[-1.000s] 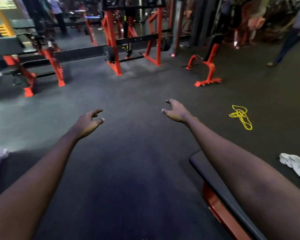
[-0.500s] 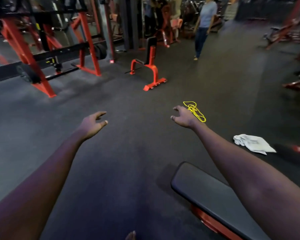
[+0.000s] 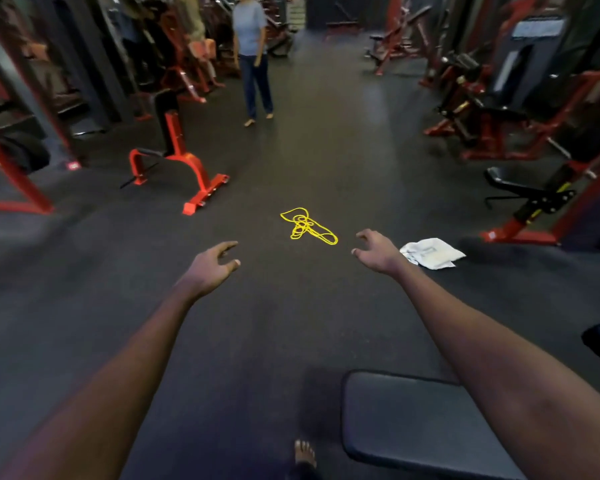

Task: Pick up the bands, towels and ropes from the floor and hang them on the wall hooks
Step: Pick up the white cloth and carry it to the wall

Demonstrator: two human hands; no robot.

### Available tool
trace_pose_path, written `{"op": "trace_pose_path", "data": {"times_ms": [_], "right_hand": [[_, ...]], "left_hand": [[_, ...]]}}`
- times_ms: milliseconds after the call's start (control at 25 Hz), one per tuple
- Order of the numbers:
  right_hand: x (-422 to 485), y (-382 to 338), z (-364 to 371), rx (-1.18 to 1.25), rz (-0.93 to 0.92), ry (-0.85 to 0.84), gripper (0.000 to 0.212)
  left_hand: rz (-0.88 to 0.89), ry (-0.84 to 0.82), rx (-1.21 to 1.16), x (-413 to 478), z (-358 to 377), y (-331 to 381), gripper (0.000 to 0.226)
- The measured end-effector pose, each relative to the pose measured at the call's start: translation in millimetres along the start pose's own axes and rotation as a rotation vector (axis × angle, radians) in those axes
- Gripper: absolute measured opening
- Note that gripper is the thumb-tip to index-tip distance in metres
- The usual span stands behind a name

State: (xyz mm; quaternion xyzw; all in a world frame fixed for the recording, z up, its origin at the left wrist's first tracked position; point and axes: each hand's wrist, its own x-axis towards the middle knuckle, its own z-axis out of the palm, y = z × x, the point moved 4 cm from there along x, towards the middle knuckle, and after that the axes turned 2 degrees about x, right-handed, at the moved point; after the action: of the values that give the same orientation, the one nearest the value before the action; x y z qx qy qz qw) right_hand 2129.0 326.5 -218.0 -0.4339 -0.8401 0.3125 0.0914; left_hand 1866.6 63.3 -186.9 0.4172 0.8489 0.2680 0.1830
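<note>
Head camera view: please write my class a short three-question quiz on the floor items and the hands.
1. Which appears nearer the crumpled white cloth towel: the left hand or the right hand?
2. The tangled yellow rope is: A hanging up; B lying on the dark rubber floor; C gripped by fingers.
3. True or false: both hands are holding something.

Key: 1 right hand; 2 B; 3 false.

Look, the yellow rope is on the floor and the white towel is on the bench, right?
No. The head view shows the white towel on the floor too, right of the yellow rope, not on the bench.
</note>
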Motion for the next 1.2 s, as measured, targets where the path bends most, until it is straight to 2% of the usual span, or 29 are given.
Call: {"op": "trace_pose_path", "data": {"times_ms": [320, 520, 920, 1200], "right_hand": [[139, 110, -44, 0.090, 0.297, 0.105, 0.054], [201, 166, -90, 0.128, 0.458, 0.207, 0.037], [341, 270, -149, 0.168, 0.727, 0.306, 0.051], [448, 380, -182, 0.259, 0.848, 0.348, 0.060]], "left_hand": [[0.180, -0.203, 0.062, 249, 61, 72, 0.049], [0.292, -0.311, 0.060, 389, 116, 133, 0.046], [0.554, -0.545, 0.126, 655, 252, 271, 0.050], [0.600, -0.736, 0.180, 798, 382, 367, 0.050]]}}
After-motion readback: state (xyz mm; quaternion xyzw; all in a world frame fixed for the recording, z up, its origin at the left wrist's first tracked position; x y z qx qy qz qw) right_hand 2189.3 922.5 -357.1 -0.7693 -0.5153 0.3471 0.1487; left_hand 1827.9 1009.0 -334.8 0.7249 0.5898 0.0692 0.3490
